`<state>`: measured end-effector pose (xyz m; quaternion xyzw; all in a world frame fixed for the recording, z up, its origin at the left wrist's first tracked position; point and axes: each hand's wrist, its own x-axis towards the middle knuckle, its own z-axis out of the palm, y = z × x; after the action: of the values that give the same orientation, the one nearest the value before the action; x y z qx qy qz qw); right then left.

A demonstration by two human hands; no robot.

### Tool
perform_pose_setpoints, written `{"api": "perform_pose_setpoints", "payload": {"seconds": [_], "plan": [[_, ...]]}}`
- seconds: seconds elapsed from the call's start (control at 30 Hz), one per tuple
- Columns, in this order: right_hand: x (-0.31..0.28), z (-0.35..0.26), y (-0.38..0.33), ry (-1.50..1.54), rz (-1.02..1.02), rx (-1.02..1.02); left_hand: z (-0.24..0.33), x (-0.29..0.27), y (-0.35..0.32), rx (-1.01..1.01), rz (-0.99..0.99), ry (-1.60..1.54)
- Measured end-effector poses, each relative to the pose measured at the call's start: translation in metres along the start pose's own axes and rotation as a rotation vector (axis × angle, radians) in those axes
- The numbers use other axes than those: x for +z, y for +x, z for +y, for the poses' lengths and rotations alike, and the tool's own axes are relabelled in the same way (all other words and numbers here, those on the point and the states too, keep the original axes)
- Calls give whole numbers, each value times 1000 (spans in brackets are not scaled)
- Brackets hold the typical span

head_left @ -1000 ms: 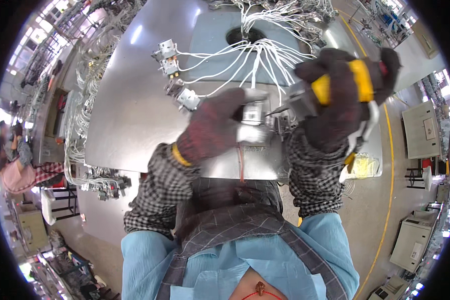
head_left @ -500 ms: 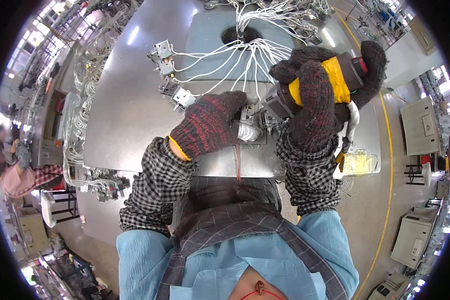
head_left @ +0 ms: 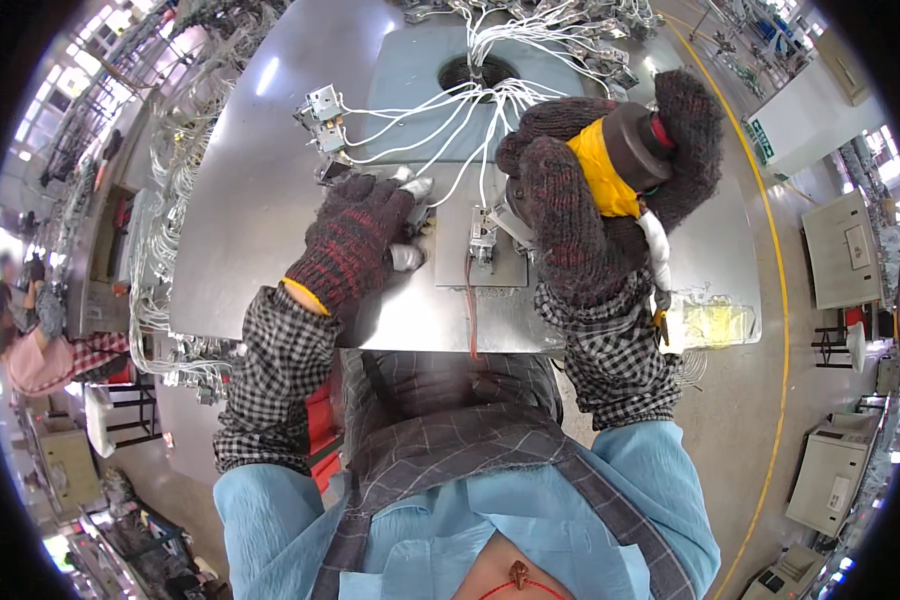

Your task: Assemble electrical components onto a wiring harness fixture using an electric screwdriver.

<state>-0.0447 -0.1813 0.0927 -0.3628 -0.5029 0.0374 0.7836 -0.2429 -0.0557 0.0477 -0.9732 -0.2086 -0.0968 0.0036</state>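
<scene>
My left hand (head_left: pixel 355 235), in a dark red-flecked knit glove with white-wrapped fingertips, is closed on a small metal block (head_left: pixel 425 214) at the end of a white wire. Most of that block is hidden by the fingers. My right hand (head_left: pixel 570 205), gloved alike, grips a dark hand-held power tool (head_left: pixel 642 145) wrapped in yellow tape. Its front end, largely covered by the glove, is beside a metal fixture (head_left: pixel 483 235) on a dark plate (head_left: pixel 453 265). A white-wrapped cord (head_left: pixel 655 245) hangs from the tool.
White wires (head_left: pixel 515 92) fan out from a round hole (head_left: pixel 470 72) in a grey-blue panel (head_left: pixel 410 60). Wired metal blocks (head_left: pixel 325 120) lie at the left on the steel tabletop (head_left: pixel 240 230). Wire bundles (head_left: pixel 160 230) hang beyond its left edge. Another person (head_left: pixel 45 345) sits far left.
My left hand has moved left, away from the fixture, with the metal block and its wire. My right hand has shifted left and the tool has turned more upright.
</scene>
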Motion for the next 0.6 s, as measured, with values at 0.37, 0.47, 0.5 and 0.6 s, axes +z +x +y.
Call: {"api": "perform_pose_setpoints", "payload": {"seconds": [0.37,0.47,0.5,0.6], "plan": [[3,-2,-4,137,29,235,22,-13,8,-275,54,-848],[3,-6,-4,98,54,135,33,-8,7,-167,160,-668],[3,-7,-4,94,60,119,34,-7,7,-189,78,-630],[4,-11,-4,94,69,95,33,-9,12,-126,52,-517]]}}
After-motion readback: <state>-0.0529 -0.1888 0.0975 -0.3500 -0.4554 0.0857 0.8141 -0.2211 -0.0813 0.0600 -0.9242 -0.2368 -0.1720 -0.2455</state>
